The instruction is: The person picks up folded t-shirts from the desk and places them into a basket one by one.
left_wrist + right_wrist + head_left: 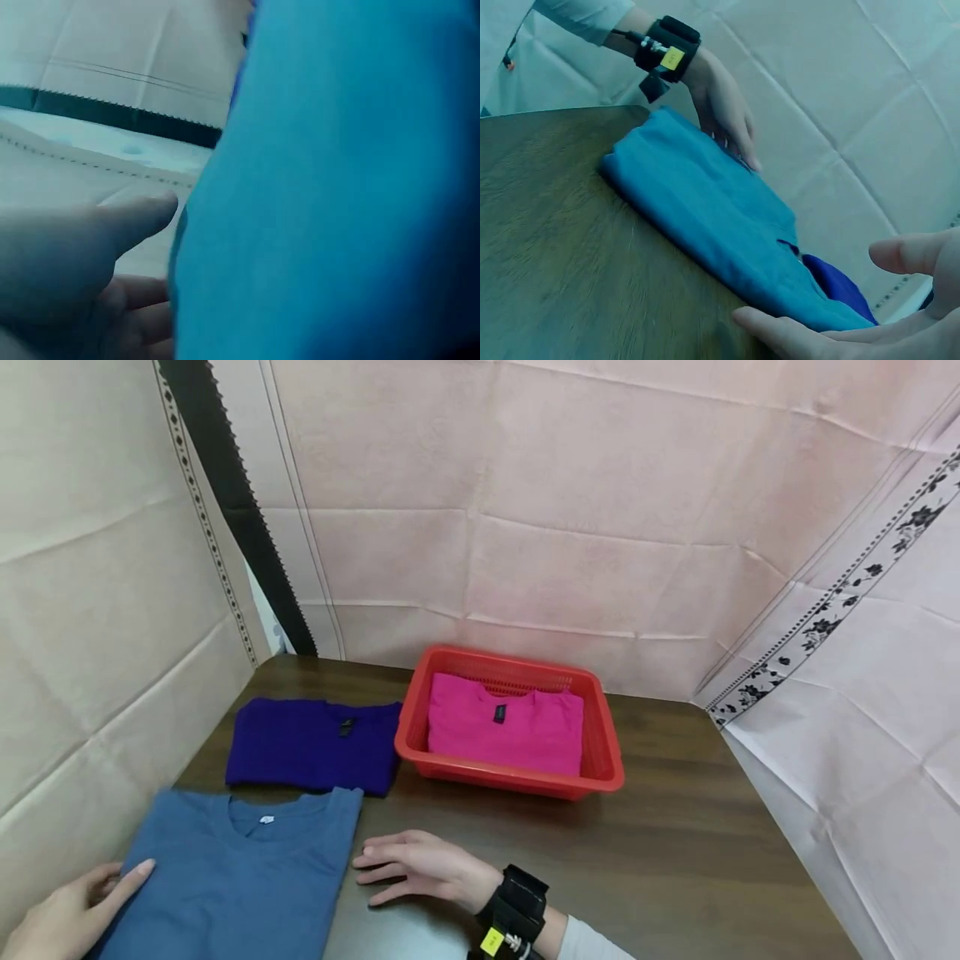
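By the left edge of the surface [690,860], the left hand [78,910] pinches the side of the blue T-shirt [243,881], perhaps to steady it. The right hand [427,868] is empty, fingers spread.

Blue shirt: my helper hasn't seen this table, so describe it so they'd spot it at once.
On the brown table, find the red basket; the purple shirt lies left of it. Nearer the camera lies the blue shirt, the only one with a white neck label.
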The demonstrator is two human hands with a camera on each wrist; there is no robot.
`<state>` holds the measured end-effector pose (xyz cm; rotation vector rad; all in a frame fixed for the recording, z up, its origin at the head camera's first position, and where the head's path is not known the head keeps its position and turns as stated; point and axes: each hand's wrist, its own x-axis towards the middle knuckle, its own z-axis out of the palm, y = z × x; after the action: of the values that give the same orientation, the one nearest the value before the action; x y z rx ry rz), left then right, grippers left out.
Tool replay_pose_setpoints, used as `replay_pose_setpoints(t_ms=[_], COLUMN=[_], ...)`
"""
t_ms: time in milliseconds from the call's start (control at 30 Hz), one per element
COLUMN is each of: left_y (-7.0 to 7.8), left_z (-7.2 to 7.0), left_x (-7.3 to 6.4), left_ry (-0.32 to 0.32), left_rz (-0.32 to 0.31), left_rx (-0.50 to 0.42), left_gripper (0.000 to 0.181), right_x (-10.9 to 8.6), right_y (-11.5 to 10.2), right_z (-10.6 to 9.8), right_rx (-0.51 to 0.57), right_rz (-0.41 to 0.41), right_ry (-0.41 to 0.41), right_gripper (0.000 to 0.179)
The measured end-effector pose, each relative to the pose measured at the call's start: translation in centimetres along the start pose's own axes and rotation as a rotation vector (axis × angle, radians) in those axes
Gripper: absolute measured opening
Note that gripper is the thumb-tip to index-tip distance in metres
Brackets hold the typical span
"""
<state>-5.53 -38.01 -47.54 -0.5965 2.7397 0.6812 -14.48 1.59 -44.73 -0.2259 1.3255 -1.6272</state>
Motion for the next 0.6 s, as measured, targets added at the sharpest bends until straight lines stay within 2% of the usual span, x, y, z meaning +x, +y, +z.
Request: replay_pose_setpoints(t_ms=[100,267,433,600], left_y=[0.3,1.0,0.7,0.2], left_z=[0.1,1.1,1.7,2.0], left_x=[0.0,-0.2,-0.2,-0.2], left_ry=[-0.133,-0.311,-0.472,-0.587], left_rz=[0.07,0.062,0.073,0.1], left_rx=[-0.048,-0.166,-0.38,-0.619], left_gripper=[0.092,0.102,0.096,0.089], right_x=[1.1,2.4,3.6,4.8], right_y=[0.1,1.0,1.6,2.3], right_z=[0.9,2.5,3.5,4.2], right_rx=[0.018,0.101,0.18,0.19], right_rz=[0.033,0.098,0.135,0.083], right_ry=[0.004,-0.02,-0.047,0.002], right_gripper=[0.054,0.051,0.064,0.075])
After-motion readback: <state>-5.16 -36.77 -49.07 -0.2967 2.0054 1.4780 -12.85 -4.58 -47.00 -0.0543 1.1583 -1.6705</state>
